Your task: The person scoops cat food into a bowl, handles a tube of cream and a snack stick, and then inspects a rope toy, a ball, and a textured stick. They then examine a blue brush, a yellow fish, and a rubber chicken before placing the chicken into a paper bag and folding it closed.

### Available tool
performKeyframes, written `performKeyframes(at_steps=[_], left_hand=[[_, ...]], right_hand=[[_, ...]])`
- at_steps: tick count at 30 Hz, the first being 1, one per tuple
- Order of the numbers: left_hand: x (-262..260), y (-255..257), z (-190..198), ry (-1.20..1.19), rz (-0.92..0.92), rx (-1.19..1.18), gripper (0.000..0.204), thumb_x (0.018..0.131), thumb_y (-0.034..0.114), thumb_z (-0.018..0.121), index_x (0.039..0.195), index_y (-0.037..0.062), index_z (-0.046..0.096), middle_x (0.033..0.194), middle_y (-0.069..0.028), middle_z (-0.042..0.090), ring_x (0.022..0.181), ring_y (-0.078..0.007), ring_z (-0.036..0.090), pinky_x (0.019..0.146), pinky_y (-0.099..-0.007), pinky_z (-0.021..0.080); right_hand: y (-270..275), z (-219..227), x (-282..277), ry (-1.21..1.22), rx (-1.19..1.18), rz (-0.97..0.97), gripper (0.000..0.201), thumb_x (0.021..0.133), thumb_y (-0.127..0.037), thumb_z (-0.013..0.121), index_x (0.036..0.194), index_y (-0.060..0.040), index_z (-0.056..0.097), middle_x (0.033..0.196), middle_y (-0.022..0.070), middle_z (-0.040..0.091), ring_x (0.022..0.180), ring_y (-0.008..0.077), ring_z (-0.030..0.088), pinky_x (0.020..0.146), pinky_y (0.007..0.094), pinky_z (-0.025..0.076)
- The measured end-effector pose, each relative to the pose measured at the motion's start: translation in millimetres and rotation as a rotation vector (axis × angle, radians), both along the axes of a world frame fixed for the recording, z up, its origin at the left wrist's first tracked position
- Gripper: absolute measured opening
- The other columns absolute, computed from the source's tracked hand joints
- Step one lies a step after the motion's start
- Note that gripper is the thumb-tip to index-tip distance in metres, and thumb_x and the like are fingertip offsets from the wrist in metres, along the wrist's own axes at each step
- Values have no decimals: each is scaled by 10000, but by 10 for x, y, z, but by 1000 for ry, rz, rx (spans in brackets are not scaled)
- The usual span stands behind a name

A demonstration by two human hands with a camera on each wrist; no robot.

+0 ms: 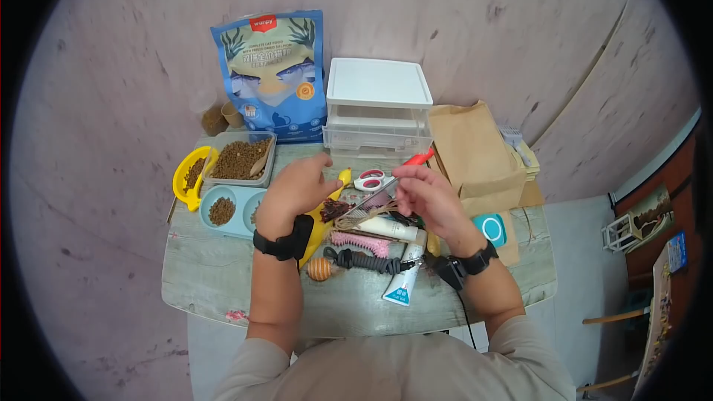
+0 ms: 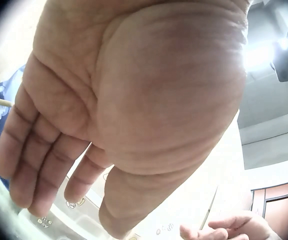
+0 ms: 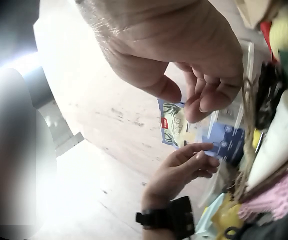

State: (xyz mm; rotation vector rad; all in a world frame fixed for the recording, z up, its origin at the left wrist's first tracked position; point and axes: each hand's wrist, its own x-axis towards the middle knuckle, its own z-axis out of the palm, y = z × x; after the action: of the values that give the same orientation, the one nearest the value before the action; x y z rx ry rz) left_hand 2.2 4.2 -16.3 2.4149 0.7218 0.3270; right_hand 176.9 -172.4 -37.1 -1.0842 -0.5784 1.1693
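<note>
My left hand [image 1: 298, 184] hovers over the left part of the pile, its fingers straight and slightly spread in the left wrist view, with nothing against the palm. A yellow banana-shaped thing [image 1: 318, 234] lies below it. My right hand [image 1: 432, 200] is above the pile's right side, fingers loosely bent and thumb apart, nothing gripped in the right wrist view. Between the hands lie pink-handled scissors [image 1: 369, 180], a bundle of twine [image 3: 249, 107], a white tube [image 1: 394, 229], a pink bristly toy [image 1: 362, 243], a dark rope [image 1: 368, 261] and a white-and-blue tube [image 1: 402, 282].
A clear tub of kibble [image 1: 241, 160], a yellow bowl [image 1: 182, 174] and a blue double bowl [image 1: 236, 197] stand at the left. Behind are a cat food bag [image 1: 271, 78] and white drawers [image 1: 379, 85]. Paper bags [image 1: 475, 156] and a teal-and-white object [image 1: 490, 230] lie right.
</note>
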Motion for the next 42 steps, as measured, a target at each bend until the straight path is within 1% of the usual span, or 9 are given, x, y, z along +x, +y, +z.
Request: performKeyframes(at_steps=[6, 8, 12, 16, 20, 22, 23, 27, 42], left_hand=[[-8, -39, 67, 11, 13, 9, 405, 751, 256, 679, 1043, -7, 580, 789, -183, 636, 782, -352, 609, 698, -420, 469], [9, -75, 66, 23, 9, -2, 406, 750, 256, 681, 1043, -7, 581, 794, -183, 637, 788, -352, 609, 702, -419, 470], [64, -101, 17, 12, -30, 24, 398, 748, 256, 685, 1031, -4, 584, 804, -184, 636, 798, -351, 609, 712, -419, 470], [77, -140, -17, -71, -169, 148, 371, 760, 210, 692, 1024, -26, 581, 711, -140, 622, 646, -253, 609, 596, -344, 471], [110, -270, 129, -97, -267, 32, 379, 755, 218, 710, 1022, -22, 590, 744, -135, 626, 675, -242, 610, 617, -334, 475], [141, -367, 162, -335, -394, -52, 392, 745, 227, 729, 1029, -10, 599, 804, -128, 627, 723, -224, 606, 643, -319, 477], [157, -403, 174, -368, -447, -68, 405, 738, 232, 740, 1041, 3, 600, 855, -118, 625, 764, -214, 598, 665, -312, 477], [171, -605, 387, -344, -504, -82, 383, 734, 218, 737, 1039, 27, 604, 841, -116, 621, 753, -220, 598, 667, -316, 476], [382, -499, 61, -638, -121, -424, 254, 831, 221, 667, 967, 11, 623, 921, -58, 620, 874, -134, 577, 777, -285, 463]], right_hand=[[-391, -144, -135, -826, -148, 11, 146, 797, -117, 646, 907, -26, 615, 777, 67, 583, 653, 170, 575, 594, 293, 463], [-429, -174, -174, -1687, 66, 64, 233, 715, -112, 689, 921, -30, 616, 841, 119, 575, 796, 269, 570, 720, 372, 461], [-411, -205, -264, -1803, -54, 89, 285, 662, -124, 710, 909, -27, 604, 938, 152, 553, 891, 347, 527, 804, 416, 430], [-411, -119, -169, -1832, -32, 114, 260, 689, -145, 699, 894, -22, 597, 896, 153, 572, 869, 336, 556, 768, 410, 446], [-426, 335, -57, -1556, -40, 81, 274, 735, -200, 687, 899, 3, 602, 761, 145, 605, 723, 290, 608, 648, 388, 474], [-414, 542, -53, -1237, -47, -16, 295, 724, -207, 704, 907, 7, 615, 706, 121, 596, 629, 238, 594, 588, 337, 472], [-372, 522, -41, -1131, 30, -89, 274, 733, -195, 720, 894, 6, 627, 649, 50, 578, 551, 121, 537, 521, 257, 436], [-234, 575, -117, -848, 130, -120, 242, 763, -166, 727, 913, -1, 631, 676, -39, 549, 596, 15, 454, 518, 186, 389], [-32, 406, -238, -941, 249, -103, 446, 825, -326, 652, 1071, 31, 548, 856, 116, 584, 708, 205, 577, 683, 303, 478]])
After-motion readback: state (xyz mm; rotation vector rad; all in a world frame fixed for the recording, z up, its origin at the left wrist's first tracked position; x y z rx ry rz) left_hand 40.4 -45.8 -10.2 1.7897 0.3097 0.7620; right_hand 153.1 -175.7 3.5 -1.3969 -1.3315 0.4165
